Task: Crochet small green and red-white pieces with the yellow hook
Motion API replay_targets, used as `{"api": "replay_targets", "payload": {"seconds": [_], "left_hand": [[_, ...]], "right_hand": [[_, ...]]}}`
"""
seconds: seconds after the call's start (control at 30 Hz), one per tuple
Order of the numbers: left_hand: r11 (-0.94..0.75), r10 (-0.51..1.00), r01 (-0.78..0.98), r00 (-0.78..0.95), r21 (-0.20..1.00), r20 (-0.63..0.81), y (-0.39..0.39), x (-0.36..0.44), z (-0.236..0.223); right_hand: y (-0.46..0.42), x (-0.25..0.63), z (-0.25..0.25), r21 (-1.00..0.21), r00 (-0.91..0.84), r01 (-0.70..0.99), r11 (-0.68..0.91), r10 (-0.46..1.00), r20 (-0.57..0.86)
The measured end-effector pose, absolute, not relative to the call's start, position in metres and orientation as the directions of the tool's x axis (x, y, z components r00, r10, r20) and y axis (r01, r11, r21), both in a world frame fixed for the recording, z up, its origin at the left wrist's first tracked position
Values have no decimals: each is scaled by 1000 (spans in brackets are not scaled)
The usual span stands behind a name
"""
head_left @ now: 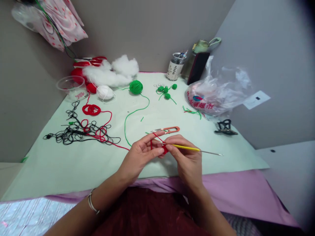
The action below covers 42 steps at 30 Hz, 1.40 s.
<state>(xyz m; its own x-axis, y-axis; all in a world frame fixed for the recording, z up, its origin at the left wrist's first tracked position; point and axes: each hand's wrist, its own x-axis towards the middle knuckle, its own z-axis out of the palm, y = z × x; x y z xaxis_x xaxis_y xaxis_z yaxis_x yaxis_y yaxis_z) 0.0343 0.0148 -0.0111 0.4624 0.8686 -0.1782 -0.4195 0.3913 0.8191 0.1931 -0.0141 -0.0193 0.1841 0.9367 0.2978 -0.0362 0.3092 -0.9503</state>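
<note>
My right hand [188, 159] grips a crochet hook [187, 147] by its yellow handle, one bare metal end pointing right. Between my left thumb and fingers is a small piece of red crochet [165, 149], and the hook's other end meets it there. My left hand [144, 150] has red yarn [157, 137] drawn over its raised index finger. From that hand a red strand trails left to a loose tangle on the table. Just beyond my fingertips lies a pair of orange thread snips [172, 130]. The crochet's underside is hidden by my fingers.
Tangled black cord [71, 134] and a red yarn coil [91, 110] lie left. Behind are a green yarn ball [136, 87], a white yarn ball [105, 92], white stuffing [105, 77] and small green balls [166, 89]. A plastic bag [216, 93] and black hair clip [225, 127] sit right.
</note>
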Motion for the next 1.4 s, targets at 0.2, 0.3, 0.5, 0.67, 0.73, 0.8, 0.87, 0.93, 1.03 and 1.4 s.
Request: {"api": "replay_targets", "payload": {"seconds": [0.2, 0.3, 0.5, 0.67, 0.73, 0.8, 0.87, 0.93, 1.03, 1.4], "left_hand": [[391, 867, -422, 467, 818, -173, 16, 31, -7], [380, 877, -424, 447, 822, -174, 15, 31, -5], [351, 888, -424, 433, 835, -153, 16, 31, -5], [325, 903, -386, 397, 863, -163, 19, 30, -9], [300, 912, -356, 379, 885, -157, 20, 29, -10], [277, 920, -339, 365, 899, -145, 20, 29, -10], [261, 929, -345, 345, 902, -137, 20, 29, -9], [258, 935, -356, 327, 898, -139, 20, 29, -7], [260, 937, -346, 318, 901, -148, 18, 29, -4], [407, 883, -427, 411, 808, -227, 11, 27, 6]], "right_hand": [[-11, 193, -23, -939, 242, -83, 334, 921, 306], [-12, 191, -22, -943, 207, -71, 325, 930, 305], [-13, 187, -14, -947, 143, -71, 314, 942, 302], [-11, 187, -14, -961, 161, -59, 272, 952, 260], [-10, 188, -17, -962, 208, -108, 252, 952, 226], [-9, 189, -21, -956, 243, -156, 249, 948, 207], [-8, 189, -22, -953, 257, -163, 256, 944, 209], [-8, 188, -19, -958, 240, -134, 254, 946, 218], [-9, 186, -11, -971, 168, -105, 217, 966, 197], [-3, 181, -13, -922, 351, -348, 170, 936, 40]]}}
